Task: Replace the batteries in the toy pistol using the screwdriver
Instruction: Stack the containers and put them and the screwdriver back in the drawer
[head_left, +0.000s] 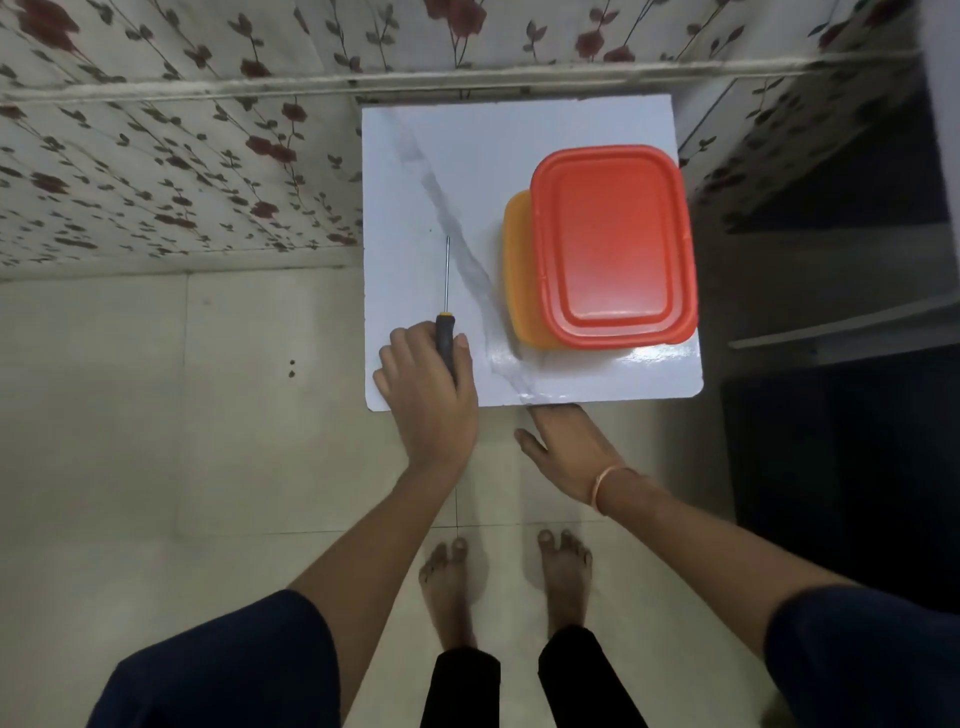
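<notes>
White, grey-veined material forms the top of the worktop (415, 171), which stands on a pale tiled floor (156, 415) with its far edge against a floral-patterned wall covering (156, 156).

1. Screwdriver (445, 335): it lies on the near left part of the worktop. The thin metal shaft points away from me, toward the wall. The handle is black with a yellow collar where the shaft enters it.

2. Left hand (428, 384): I grasp the screwdriver handle. The fingers are curled over its left side and the thumb lies along its right side. The hand sits over the near left corner of the worktop.

3. Right hand (569, 447): it is released and holds nothing. The fingers are extended, with the thumb spread to the left. The fingertips reach the near edge of the worktop, below its surface; I cannot tell whether they touch it. An orange band (605, 486) circles this wrist.

4. Containers: a box with a red lid (613, 244) occupies the right half of the worktop. An orange container (519, 291) shows from under its left side, the two overlapping. Both are well apart from the screwdriver, on the other side of the grey vein.

5. Body position: I stand at the near edge, bare feet (447, 587) on the floor tiles. Dark blue sleeves cover both upper arms.
</notes>
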